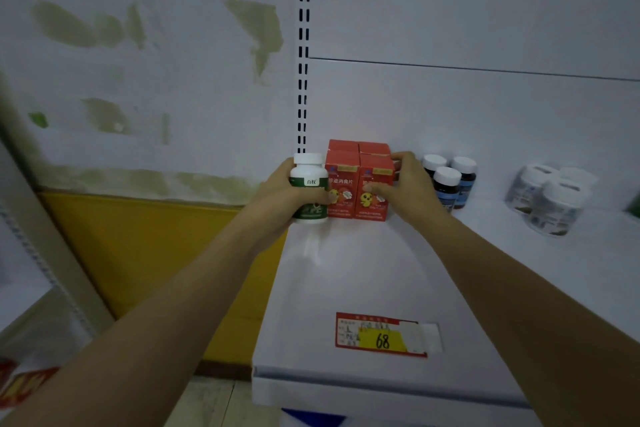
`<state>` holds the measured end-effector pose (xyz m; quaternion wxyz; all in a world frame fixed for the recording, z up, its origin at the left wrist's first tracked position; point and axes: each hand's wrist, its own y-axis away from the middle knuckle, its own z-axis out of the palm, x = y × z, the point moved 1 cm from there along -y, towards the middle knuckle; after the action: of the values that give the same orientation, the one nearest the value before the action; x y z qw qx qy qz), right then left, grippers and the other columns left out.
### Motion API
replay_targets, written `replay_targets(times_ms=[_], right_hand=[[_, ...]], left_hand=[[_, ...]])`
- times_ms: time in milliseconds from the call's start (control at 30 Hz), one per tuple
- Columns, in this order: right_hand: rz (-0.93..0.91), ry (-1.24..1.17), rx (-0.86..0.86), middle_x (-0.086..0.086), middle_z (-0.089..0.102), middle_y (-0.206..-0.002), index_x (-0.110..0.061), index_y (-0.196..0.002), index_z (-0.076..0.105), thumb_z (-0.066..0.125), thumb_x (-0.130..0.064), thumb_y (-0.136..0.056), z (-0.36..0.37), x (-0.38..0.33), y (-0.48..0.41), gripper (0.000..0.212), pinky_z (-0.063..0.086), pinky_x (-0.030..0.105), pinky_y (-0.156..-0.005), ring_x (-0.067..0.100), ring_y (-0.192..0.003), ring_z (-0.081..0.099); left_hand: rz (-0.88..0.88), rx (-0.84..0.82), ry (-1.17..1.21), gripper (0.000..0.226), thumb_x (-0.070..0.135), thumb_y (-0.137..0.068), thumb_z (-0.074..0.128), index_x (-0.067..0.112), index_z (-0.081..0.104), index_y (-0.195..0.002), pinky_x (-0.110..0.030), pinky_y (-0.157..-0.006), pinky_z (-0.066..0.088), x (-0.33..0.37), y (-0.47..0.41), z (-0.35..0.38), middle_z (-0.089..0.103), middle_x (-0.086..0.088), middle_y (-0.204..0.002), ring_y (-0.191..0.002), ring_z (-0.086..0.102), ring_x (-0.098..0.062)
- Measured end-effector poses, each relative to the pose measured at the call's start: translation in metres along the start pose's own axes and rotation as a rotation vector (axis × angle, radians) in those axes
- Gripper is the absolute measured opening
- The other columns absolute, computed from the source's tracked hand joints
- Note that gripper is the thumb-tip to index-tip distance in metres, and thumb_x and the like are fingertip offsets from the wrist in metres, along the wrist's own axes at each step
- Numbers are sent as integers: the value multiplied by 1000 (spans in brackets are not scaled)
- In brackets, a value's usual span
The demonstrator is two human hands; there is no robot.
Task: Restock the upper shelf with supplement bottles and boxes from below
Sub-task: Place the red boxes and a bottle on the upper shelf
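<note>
On the white upper shelf (363, 270), my left hand (280, 194) is wrapped around a white-capped bottle with a green label (309, 184), upright at the shelf's far left end. Right beside it stand red boxes (343, 180) in a tight block against the back wall. My right hand (405, 187) grips the right-hand front red box (375, 192), thumb on its front face and fingers over its right side.
Three dark bottles with white caps and blue labels (448, 182) stand right of the boxes. Several clear white-capped bottles (550, 198) sit further right. A red and yellow price tag (381, 334) marked 68 lies near the shelf's front edge. A slotted upright (304, 45) rises behind.
</note>
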<state>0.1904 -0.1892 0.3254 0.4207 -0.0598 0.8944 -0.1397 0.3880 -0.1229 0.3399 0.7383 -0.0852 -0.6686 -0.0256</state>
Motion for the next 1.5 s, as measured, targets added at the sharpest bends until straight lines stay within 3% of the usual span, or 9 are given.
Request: replay_targets(times_ms=[267,367,467,533,600,700,1200,1367,1500], right_hand=[[8,92,-31,10,59,-125,-9,-133,42,70,-36,-82,-2,-2,14,64,50,40,-96,25,-114,59],[100,215,-45,14,55,-126,-2,-135,41,63,-37,-88,-12,-3,27,63,46,34,-91,27,-115,55],[163,423,-191,4,54,-92,-11,-100,54,61,-39,-89,-30,3,45,31,41,24,-68,24,-93,54],[176,540,-246,-1,47,-78,-18,-77,45,59,-38,-89,-47,5,60,28,33,23,-56,23,-86,50],[197,618,-280,8,57,-100,-10,-101,56,58,-37,-91,-67,8,76,29,41,26,-69,27,-99,55],[274,736,-257,14,48,-136,-8,-135,43,55,-42,-91,-102,14,104,57,41,33,-96,28,-121,49],[571,829,-88,14,45,-138,-11,-138,40,55,-45,-91,-306,105,230,60,40,37,-102,29,-123,46],[565,846,-93,14,47,-134,-10,-135,43,54,-43,-91,-380,155,254,56,42,37,-98,29,-119,48],[544,860,-119,14,46,-135,-10,-136,41,54,-43,-91,-436,194,262,57,41,37,-99,28,-121,47]], left_hand=[[-9,-2,-58,49,-9,-73,70,15,52,-112,-36,-79,54,-2,9,-2,65,-3,-92,-83,64,-17],[-5,-14,-84,49,-8,-73,70,14,52,-113,-38,-83,54,1,15,-2,65,-3,-94,-86,64,-19],[4,-50,-74,52,-7,-72,71,14,51,-115,-40,-84,54,4,18,4,65,-4,-94,-87,64,-21],[6,-87,-76,55,-7,-70,73,14,51,-116,-42,-85,53,7,19,14,65,-5,-95,-89,64,-23],[2,-130,-70,58,-7,-68,75,12,52,-117,-44,-89,53,9,20,30,66,-9,-100,-95,65,-27],[-6,-197,-49,58,-7,-67,75,17,54,-115,-45,-93,52,10,21,61,66,-11,-104,-101,64,-29],[47,-489,-151,52,3,-73,76,17,51,-117,-48,-100,46,0,39,294,63,-8,-108,-106,60,-28],[60,-465,-266,42,8,-69,80,13,57,-103,-37,-88,50,-4,46,395,66,-8,-102,-98,62,-25],[65,-370,-364,54,14,-68,83,11,52,-112,-32,-81,43,-9,46,458,59,-3,-103,-95,56,-20]])
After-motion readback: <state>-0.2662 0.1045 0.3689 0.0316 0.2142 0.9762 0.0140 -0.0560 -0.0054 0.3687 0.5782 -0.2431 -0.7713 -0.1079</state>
